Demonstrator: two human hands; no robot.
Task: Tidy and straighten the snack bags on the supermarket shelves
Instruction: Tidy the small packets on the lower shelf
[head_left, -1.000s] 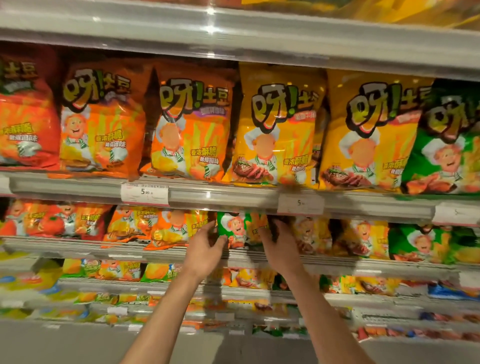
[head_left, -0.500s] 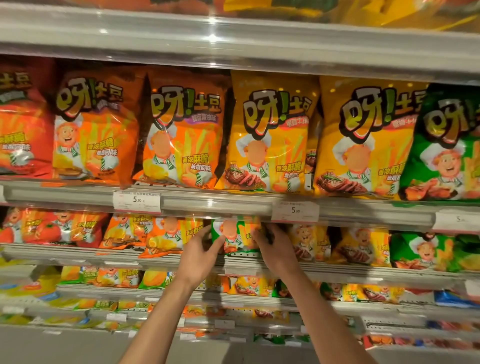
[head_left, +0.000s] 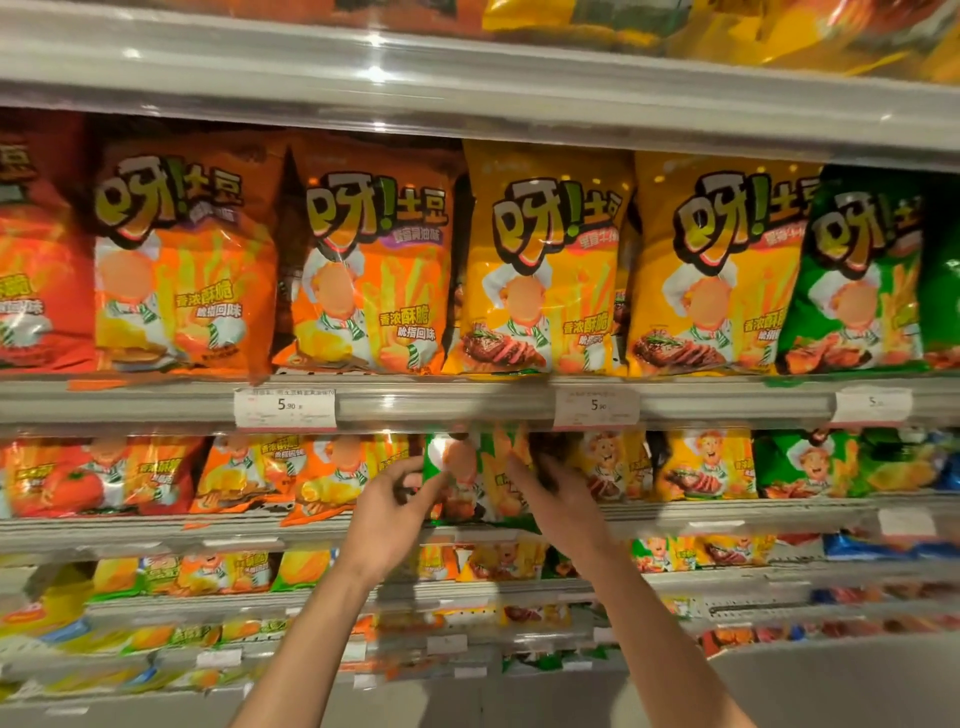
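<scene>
A small green snack bag (head_left: 475, 475) stands on the second shelf (head_left: 727, 512), among orange bags on its left and yellow bags on its right. My left hand (head_left: 387, 512) pinches its left edge with thumb and fingers. My right hand (head_left: 553, 499) grips its right edge, its fingers curled round the side and partly hidden in the dark gap behind. The bag's lower part is covered by both hands.
Large orange (head_left: 363, 270), yellow (head_left: 540, 270) and green (head_left: 852, 280) bags stand upright on the shelf above, behind price tags (head_left: 284, 408). An orange small bag (head_left: 332, 480) leans forward left of my hands. More shelves with small bags run below.
The green bag has risen and come forward between my hands; both hands stay on its edges. The view has tilted down slightly.
</scene>
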